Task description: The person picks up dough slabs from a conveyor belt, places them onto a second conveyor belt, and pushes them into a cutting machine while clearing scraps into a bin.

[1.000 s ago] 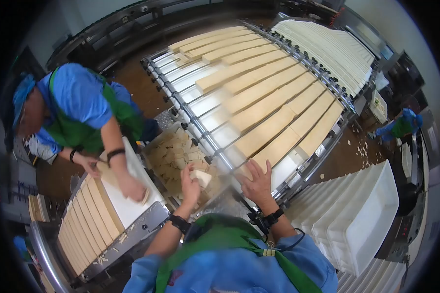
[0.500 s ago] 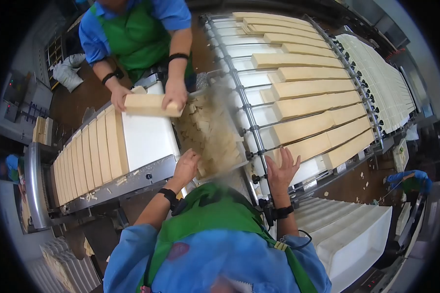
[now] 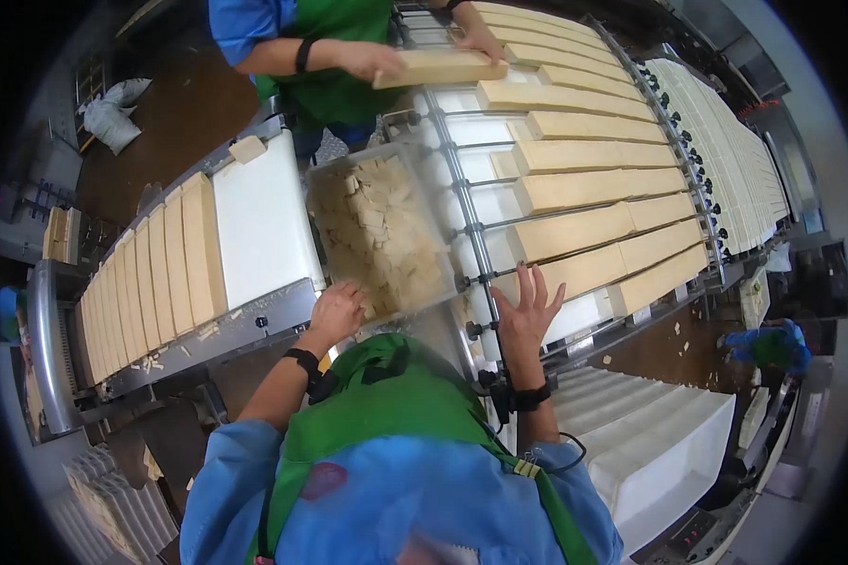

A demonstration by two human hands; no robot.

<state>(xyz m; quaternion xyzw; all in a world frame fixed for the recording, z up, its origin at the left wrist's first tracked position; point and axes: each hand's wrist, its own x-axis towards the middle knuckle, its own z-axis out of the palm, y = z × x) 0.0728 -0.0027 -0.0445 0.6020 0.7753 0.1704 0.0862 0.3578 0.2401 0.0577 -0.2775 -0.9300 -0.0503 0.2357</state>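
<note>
With the right hand (image 3: 526,322) spread at a pale block (image 3: 579,271) toward its two o'clock, light, even fingertip pressure would spare the edges, while the left hand (image 3: 337,313), curled, whether pinching anything I cannot tell, should clear the scrap bin (image 3: 426,209) at one o'clock.

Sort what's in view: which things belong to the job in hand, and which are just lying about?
Likely part of the job:
pale strips on the railed table, by the right hand
offcuts in the bin, by the left hand
held strip in the co-worker's hands
strips on the belt

Apparently just lying about:
white sack
scraps on the floor
</note>
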